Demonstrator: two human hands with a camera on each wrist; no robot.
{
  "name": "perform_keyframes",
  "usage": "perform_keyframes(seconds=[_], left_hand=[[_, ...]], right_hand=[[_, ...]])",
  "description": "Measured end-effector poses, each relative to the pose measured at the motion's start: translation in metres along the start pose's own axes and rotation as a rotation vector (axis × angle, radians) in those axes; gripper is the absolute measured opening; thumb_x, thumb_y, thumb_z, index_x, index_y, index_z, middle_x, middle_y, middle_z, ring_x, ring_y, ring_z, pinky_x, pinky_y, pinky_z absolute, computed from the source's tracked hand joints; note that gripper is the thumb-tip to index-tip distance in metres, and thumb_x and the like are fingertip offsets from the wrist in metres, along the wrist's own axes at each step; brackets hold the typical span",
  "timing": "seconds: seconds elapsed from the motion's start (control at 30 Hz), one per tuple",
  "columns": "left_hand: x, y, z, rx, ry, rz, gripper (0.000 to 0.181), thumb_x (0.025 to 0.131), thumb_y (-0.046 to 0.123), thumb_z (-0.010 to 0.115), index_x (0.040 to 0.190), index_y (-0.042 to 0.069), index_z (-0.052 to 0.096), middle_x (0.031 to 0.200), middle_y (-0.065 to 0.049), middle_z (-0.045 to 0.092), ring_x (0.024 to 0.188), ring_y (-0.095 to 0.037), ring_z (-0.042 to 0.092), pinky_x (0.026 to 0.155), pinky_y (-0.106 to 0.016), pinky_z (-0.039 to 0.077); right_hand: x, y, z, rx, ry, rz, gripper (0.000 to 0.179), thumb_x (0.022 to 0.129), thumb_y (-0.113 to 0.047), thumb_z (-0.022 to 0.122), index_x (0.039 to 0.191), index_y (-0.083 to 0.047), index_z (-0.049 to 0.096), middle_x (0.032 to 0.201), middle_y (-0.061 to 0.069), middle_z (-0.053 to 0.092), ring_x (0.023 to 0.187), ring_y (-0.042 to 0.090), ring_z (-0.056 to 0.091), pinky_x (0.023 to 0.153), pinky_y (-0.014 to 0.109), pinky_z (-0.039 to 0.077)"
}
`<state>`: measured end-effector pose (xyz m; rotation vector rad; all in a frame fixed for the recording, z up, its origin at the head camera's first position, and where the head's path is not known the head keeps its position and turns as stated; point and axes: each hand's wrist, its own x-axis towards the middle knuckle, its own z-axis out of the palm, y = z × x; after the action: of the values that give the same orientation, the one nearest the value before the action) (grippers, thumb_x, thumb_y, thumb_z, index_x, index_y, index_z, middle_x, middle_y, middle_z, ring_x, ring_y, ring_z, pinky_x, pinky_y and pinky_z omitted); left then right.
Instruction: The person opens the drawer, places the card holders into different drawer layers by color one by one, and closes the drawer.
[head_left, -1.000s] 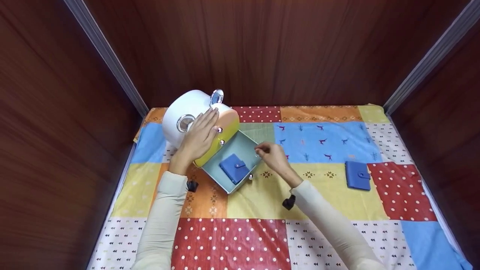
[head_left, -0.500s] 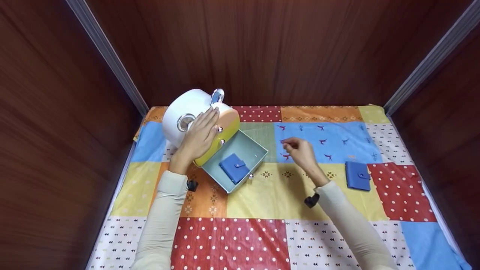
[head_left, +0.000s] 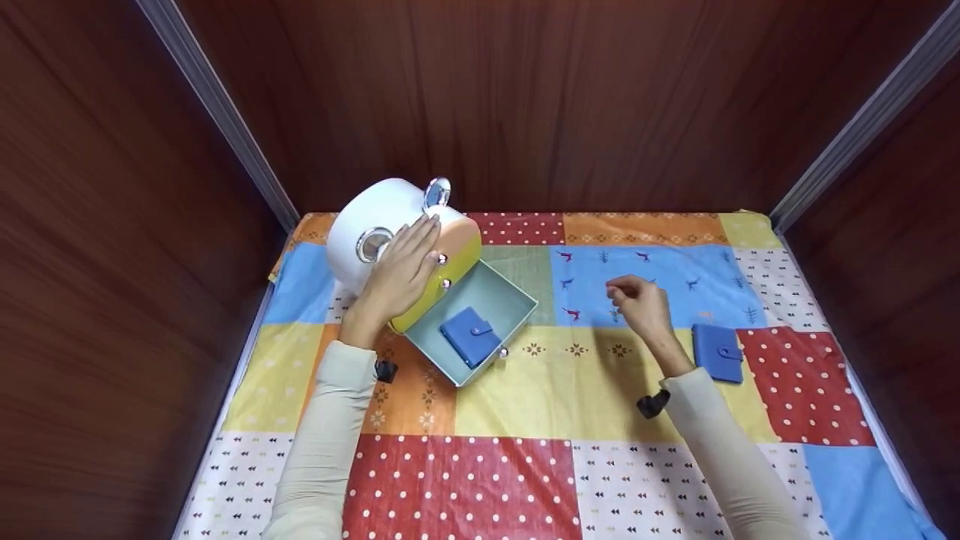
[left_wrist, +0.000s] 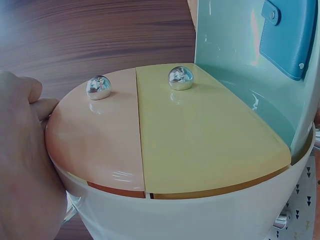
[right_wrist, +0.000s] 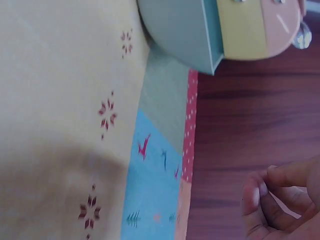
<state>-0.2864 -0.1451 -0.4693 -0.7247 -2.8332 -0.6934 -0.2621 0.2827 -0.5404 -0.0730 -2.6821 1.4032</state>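
My left hand (head_left: 397, 277) lies with straight fingers on a white, rounded mini drawer cabinet (head_left: 352, 217) at the left. Silver knobs mark its peach drawer (left_wrist: 95, 135) and yellow drawer (left_wrist: 200, 135), both pushed in. The pale green drawer (head_left: 508, 294) is pulled out toward the front right, and a blue snap wallet (head_left: 469, 336) lies in it. Over the blue part of the cloth hovers my right hand (head_left: 643, 307), fingers loosely curled around nothing. A second blue wallet (head_left: 718, 352) lies on the cloth just right of that hand.
A patchwork cloth (head_left: 517, 480) covers the table. Brown wood-grain panels (head_left: 525, 105) stand behind it and at both sides. A silver ring handle (head_left: 436, 193) sticks up from the cabinet's top.
My right hand has moved right, from the green drawer's front corner toward the second wallet. The left hand, cabinet and both wallets have stayed in place.
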Motion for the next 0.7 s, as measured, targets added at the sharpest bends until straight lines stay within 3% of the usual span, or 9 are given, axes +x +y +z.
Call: perform_keyframes(seconds=[0.33,0.53,0.7], left_hand=[[0.0,0.0,-0.001,-0.008,-0.001,0.007,0.057,0.116,0.03,0.035,0.169,0.01,0.027,0.178,-0.004,0.024,0.167,-0.026,0.017,0.139,-0.043,0.009],[0.0,0.0,0.0,0.001,-0.001,0.009,0.056,0.117,0.03,0.034,0.169,0.01,0.027,0.178,-0.004,0.024,0.168,-0.026,0.017,0.139,-0.043,0.01],[0.0,0.0,0.0,-0.001,-0.001,0.01,0.056,0.117,0.03,0.034,0.169,0.01,0.027,0.178,-0.004,0.024,0.167,-0.026,0.017,0.139,-0.043,0.01]], right_hand=[[0.0,0.022,-0.027,-0.029,0.085,0.053,0.025,0.105,-0.007,0.062,0.122,0.005,0.076,0.11,0.028,0.077,0.071,-0.004,0.063,0.065,0.01,0.055],[0.001,0.036,-0.041,-0.011,0.142,0.09,0.024,0.104,-0.006,0.062,0.12,0.006,0.076,0.111,0.03,0.077,0.071,-0.002,0.067,0.067,0.016,0.062],[0.001,0.052,-0.054,-0.048,0.169,0.132,0.025,0.104,-0.008,0.062,0.119,0.007,0.075,0.11,0.03,0.076,0.07,-0.003,0.065,0.063,0.01,0.056]])
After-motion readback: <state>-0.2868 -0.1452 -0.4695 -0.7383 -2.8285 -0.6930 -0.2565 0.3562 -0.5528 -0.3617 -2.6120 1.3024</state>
